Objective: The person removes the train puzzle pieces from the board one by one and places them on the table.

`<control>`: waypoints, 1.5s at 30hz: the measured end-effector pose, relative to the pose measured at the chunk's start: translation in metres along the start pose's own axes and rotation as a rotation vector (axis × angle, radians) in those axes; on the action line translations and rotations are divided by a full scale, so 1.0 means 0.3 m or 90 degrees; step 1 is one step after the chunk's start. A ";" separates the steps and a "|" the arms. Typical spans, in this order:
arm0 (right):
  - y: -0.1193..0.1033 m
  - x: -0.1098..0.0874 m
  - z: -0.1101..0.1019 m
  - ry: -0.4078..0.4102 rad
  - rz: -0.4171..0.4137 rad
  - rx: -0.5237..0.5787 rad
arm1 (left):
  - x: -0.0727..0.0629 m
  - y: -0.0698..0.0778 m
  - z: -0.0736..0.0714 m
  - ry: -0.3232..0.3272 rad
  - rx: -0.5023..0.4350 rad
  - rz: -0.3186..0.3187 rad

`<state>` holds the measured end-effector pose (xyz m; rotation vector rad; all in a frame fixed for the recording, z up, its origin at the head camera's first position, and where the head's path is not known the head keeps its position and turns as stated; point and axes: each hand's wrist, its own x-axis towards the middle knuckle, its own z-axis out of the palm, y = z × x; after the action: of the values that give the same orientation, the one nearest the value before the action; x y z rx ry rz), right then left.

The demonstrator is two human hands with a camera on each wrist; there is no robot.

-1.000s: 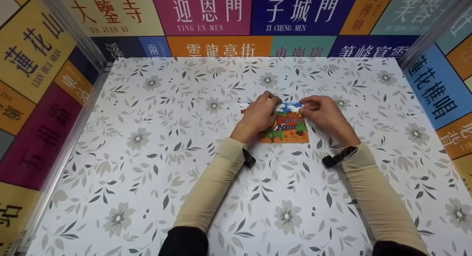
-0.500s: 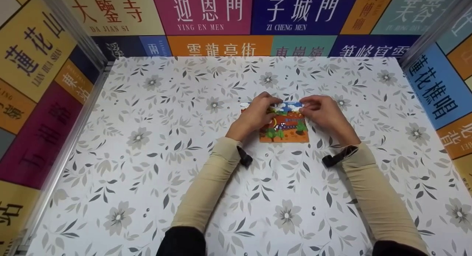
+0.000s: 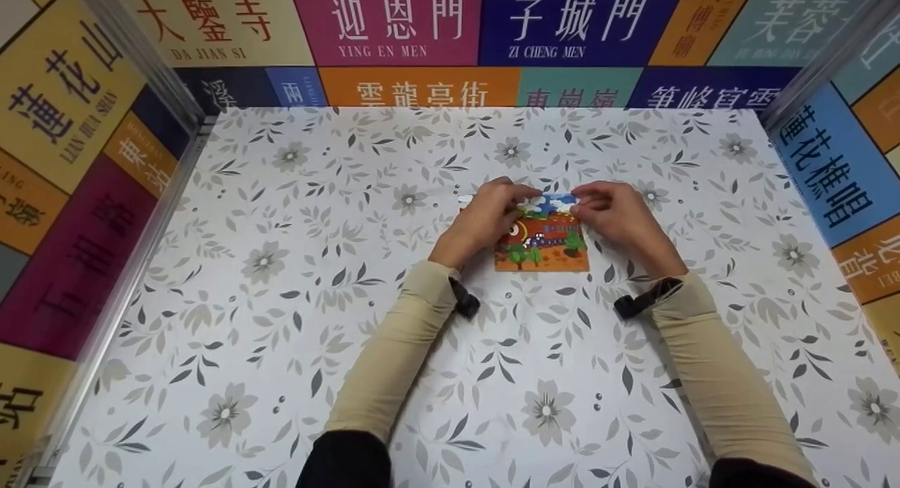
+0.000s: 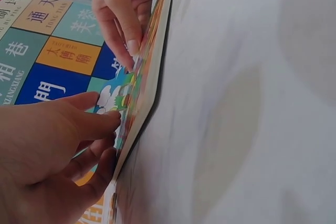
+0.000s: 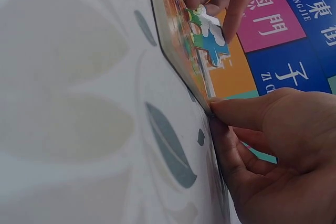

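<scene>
A colourful picture jigsaw puzzle [image 3: 555, 252] with an orange ground, trees and blue sky lies on the table. My left hand [image 3: 481, 217] covers its left part and pinches a jigsaw piece [image 5: 207, 32] printed with white clouds, blue sky and green. In the right wrist view this piece stands tilted up at the puzzle's far edge; the left wrist view also shows the piece [image 4: 115, 90] by my left fingertips. My right hand [image 3: 619, 210] pinches the puzzle's far right corner between thumb and fingers. The puzzle's left side is mostly hidden beneath my left hand.
A white tablecloth [image 3: 295, 375] with grey flowers and leaves covers the table around the puzzle. Coloured panels [image 3: 394, 24] with large characters stand along the back and both sides. Dark wrist straps [image 3: 466, 299] sit at the sleeve cuffs.
My left hand has shifted slightly left and nearer, uncovering more of the puzzle's middle. My right hand has stayed at the far right corner.
</scene>
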<state>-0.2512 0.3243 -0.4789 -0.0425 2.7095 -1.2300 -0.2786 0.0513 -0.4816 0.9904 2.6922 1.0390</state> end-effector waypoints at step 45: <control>0.010 0.000 0.004 0.009 -0.025 -0.013 | -0.093 -0.069 -0.085 0.091 0.052 -0.066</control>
<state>-0.2508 0.3252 -0.4819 -0.0911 2.7461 -1.2189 -0.2754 0.0084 -0.4791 0.8059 2.8887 1.0244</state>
